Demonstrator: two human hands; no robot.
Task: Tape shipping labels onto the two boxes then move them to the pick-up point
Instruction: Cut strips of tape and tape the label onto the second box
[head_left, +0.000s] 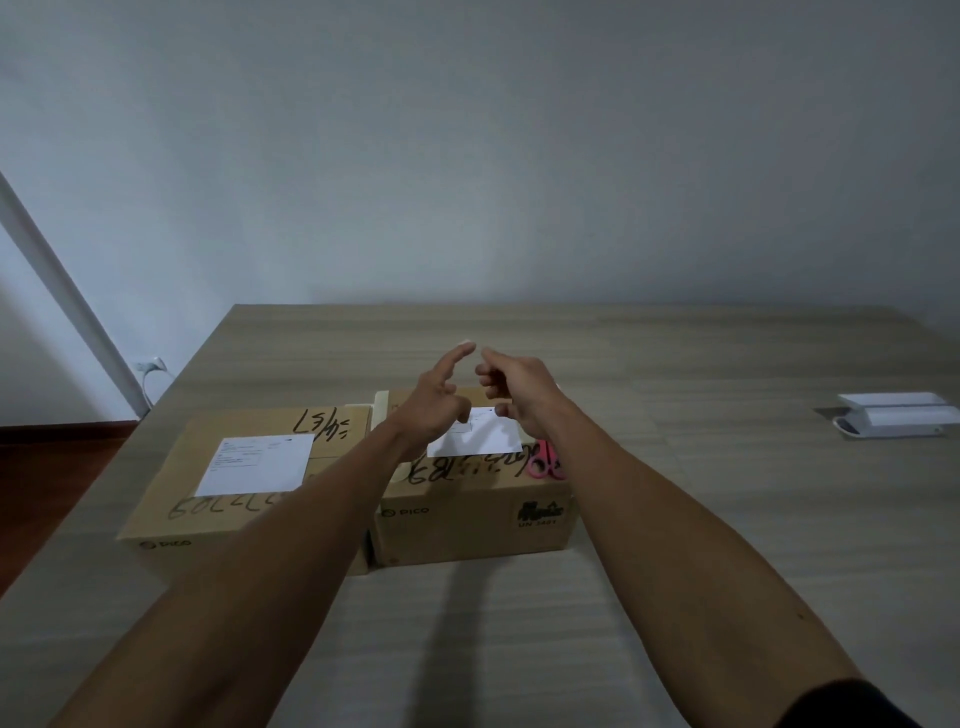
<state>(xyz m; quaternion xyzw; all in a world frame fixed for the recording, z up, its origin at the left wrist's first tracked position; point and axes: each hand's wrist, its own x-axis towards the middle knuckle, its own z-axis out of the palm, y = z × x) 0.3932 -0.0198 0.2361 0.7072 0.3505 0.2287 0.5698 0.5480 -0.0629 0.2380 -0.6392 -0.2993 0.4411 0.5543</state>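
- I judge I am at the taping step for the right box (470, 512): both my hands hover above it, fingertips close together, as if handling a strip of tape, though I can make out no tape between them.
- My left hand (435, 402) has the forefinger stretched out and the others loosely bent; my right hand (511, 387) has its fingers curled. Whether either pinches anything I cannot tell.
- Next I would need to bring the hands down onto an edge of the right label (491, 435) and press a strip flat.
- Counted: two boxes side by side on the table (727, 519), the left box (171, 512) touching the right.
- Two labels, the left label (254, 465) lying on its box top.
- One pair of pink scissors (544, 462) on the right box.
- One white device (893, 420) well apart, far right.
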